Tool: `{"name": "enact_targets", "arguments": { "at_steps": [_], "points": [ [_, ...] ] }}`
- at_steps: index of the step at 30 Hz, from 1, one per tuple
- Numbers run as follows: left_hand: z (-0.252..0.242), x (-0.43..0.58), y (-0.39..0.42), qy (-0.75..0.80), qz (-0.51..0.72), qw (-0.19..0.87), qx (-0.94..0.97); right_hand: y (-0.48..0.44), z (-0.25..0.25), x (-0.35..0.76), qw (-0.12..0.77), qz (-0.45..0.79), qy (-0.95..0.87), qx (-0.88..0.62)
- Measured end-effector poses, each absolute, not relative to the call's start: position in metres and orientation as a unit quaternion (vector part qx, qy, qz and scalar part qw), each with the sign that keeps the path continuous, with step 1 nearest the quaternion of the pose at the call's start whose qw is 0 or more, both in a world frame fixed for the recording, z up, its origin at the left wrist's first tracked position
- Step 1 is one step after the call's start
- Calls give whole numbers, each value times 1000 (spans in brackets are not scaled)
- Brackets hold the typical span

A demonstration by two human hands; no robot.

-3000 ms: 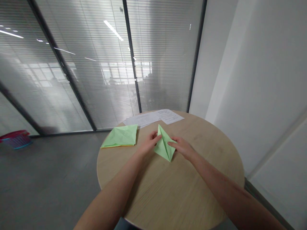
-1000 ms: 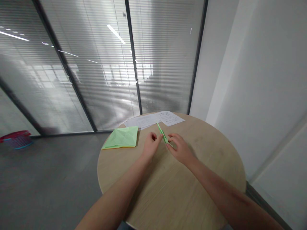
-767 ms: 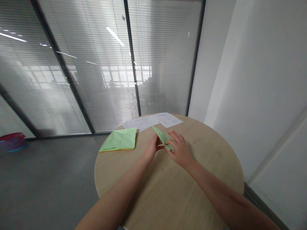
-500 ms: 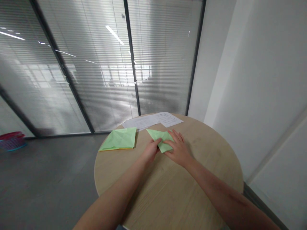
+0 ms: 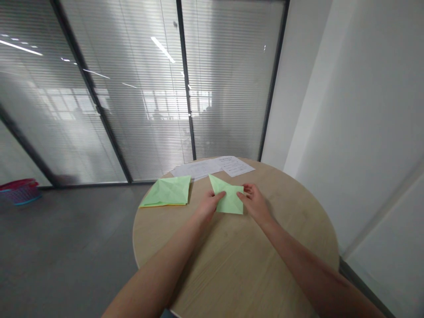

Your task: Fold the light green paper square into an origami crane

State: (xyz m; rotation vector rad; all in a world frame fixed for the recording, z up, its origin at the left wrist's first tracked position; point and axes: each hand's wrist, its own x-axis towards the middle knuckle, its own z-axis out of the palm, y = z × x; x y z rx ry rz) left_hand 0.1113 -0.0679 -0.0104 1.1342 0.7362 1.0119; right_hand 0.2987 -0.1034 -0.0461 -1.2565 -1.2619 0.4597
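A folded piece of light green paper (image 5: 229, 201) is between my two hands over the round wooden table. One pointed corner of it sticks up at the far left, and its near part looks roughly square. My left hand (image 5: 209, 205) pinches the paper's left edge, thumb on top and the other fingers hidden beneath. At the right edge, my right hand (image 5: 254, 201) grips it between thumb and fingers. To the left of my hands lies a stack of creased green paper (image 5: 170, 191), with a thin yellow edge showing under it.
White printed sheets (image 5: 236, 166) lie at the far side of the round table (image 5: 215, 265). Behind stands a glass partition with blinds (image 5: 152, 110); a white wall (image 5: 371, 110) rises on the right. A red and blue basket (image 5: 21, 192) sits on the floor at left.
The green paper has opened from a narrower folded shape into a wider, flatter one. My right hand has shifted from lying over it to pinching its right edge; my left hand keeps its hold.
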Motion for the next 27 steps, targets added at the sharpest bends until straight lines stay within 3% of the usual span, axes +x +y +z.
{"name": "enact_targets", "arguments": {
  "at_steps": [4, 17, 27],
  "points": [
    [-11, 112, -69, 332, 441, 655, 516, -102, -50, 299, 592, 261, -547, -531],
    [-12, 117, -74, 353, 435, 605, 566, -119, -34, 288, 569, 177, -638, -488],
    [-14, 115, -71, 336, 427, 637, 547, -104, -51, 293, 569, 282, -577, -514]
  ]
}}
